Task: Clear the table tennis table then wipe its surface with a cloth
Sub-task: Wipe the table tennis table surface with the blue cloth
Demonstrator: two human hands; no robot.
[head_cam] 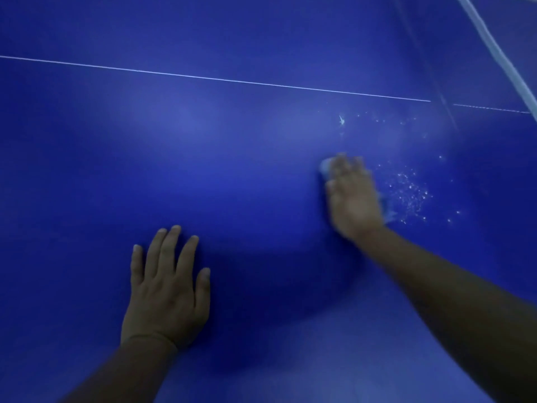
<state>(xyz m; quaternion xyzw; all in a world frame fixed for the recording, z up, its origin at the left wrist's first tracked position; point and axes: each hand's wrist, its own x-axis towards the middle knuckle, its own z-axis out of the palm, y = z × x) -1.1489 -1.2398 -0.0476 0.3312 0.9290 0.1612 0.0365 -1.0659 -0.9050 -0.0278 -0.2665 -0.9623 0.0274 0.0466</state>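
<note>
The blue tabletop (232, 158) fills the head view and carries no loose items within the frame, so the clearing step appears complete and wiping is judged to be in progress. A thin white line (215, 79) crosses it, and a pale net edge (494, 45) runs down the upper right corner.

The left hand (165, 292) lies flat, palm down, fingers straight and slightly spread, holding nothing; it probably braces the person's lean over the surface.

The right hand (353, 196) is reached forward and blurred. Its fingers lie extended over the cloth (325, 166), pressing it to the surface; whether they curl round it cannot be told.

The cloth is pale and mostly covered, showing only at the fingertips and faintly beside the wrist.

White specks (412, 196) lie just beside it on the right, unwiped.
</note>
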